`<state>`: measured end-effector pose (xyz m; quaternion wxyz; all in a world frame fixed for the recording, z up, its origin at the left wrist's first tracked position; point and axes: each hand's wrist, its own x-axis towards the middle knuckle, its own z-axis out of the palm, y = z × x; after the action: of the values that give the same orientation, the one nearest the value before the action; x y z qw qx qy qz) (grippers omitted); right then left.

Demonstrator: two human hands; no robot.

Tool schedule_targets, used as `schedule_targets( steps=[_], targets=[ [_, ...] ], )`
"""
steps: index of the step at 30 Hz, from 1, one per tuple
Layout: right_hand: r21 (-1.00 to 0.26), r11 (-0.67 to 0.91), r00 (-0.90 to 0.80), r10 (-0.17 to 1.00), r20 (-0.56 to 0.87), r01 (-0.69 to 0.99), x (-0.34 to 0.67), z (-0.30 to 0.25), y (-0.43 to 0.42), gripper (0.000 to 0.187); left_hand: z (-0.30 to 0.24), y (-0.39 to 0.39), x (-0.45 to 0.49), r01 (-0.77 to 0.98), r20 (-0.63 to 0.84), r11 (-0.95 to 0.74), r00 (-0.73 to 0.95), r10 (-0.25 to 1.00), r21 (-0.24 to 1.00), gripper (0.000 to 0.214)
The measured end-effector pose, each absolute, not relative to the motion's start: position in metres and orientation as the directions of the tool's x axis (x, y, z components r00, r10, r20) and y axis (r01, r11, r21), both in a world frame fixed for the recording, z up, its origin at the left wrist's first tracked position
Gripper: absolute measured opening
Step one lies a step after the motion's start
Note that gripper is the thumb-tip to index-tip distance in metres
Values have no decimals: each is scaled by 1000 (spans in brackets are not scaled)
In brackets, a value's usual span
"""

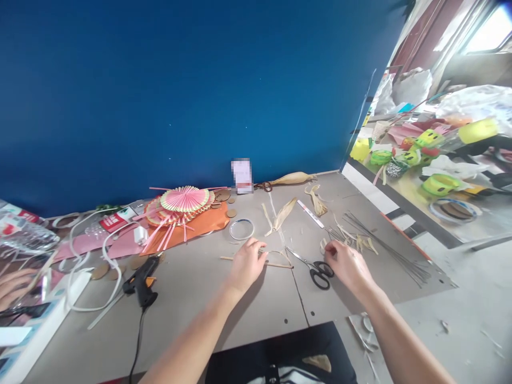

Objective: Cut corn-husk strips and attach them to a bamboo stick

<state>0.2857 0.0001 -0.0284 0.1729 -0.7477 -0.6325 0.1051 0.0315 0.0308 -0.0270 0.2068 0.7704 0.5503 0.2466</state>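
Observation:
My left hand (pixel 248 262) is closed, thumb and fingers pinched on a thin beige strip (pixel 280 253) that bends into an arc over the table. A thin brown stick (pixel 280 265) lies beneath this hand. To the right, my right hand (pixel 348 262) is closed at the fingertips, by a pale curled scrap (pixel 322 245); what it holds is hidden. Black-handled scissors (pixel 320 274) lie between the hands, closest to the right one. Beyond them are dried husk pieces (pixel 285 214), a white marker (pixel 310 214) and a roll of clear tape (pixel 241 229).
On the left are a black glue gun (pixel 141 282), a white cable (pixel 106 250), pink paper fans (pixel 186 200) and a plastic bottle (pixel 32 232). Grey wires (pixel 394 250) lie at right. Another person's hand (pixel 16 288) shows at far left. A blue partition (pixel 200 96) stands behind.

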Motion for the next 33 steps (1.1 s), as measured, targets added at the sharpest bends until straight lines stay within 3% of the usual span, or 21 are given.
schedule_targets(
  steps=[4,8,11,15,18,22,26,29,33],
  targets=[
    [-380,-171,240,961,141,909,286,-25,2,18,-31,46,42,868,26,-304,320,947,392,13],
    [-508,-9,98,984,148,862,258,-24,-1,13,-32,49,43,885,-41,-306,341,939,350,12],
    [-548,100,-6,985,171,831,229,-21,0,14,-25,42,39,855,19,-317,340,940,410,12],
    [-514,335,-175,926,334,790,199,-13,6,26,-14,28,32,770,133,-382,369,920,511,11],
    [-499,428,-296,899,323,753,187,-8,10,16,-9,20,27,701,167,-378,353,921,605,11],
    [-526,396,-304,918,255,753,181,-8,13,19,-11,16,23,591,166,-313,290,943,743,14],
    [-574,361,-271,932,240,735,180,-8,12,17,-16,16,23,444,27,-115,199,980,889,17],
    [-628,329,-247,944,217,705,180,-7,10,15,-18,17,24,352,-108,34,193,975,935,20],
    [-773,215,-185,974,128,597,180,-10,9,13,-16,17,23,220,-183,136,206,961,966,22]
  ],
)
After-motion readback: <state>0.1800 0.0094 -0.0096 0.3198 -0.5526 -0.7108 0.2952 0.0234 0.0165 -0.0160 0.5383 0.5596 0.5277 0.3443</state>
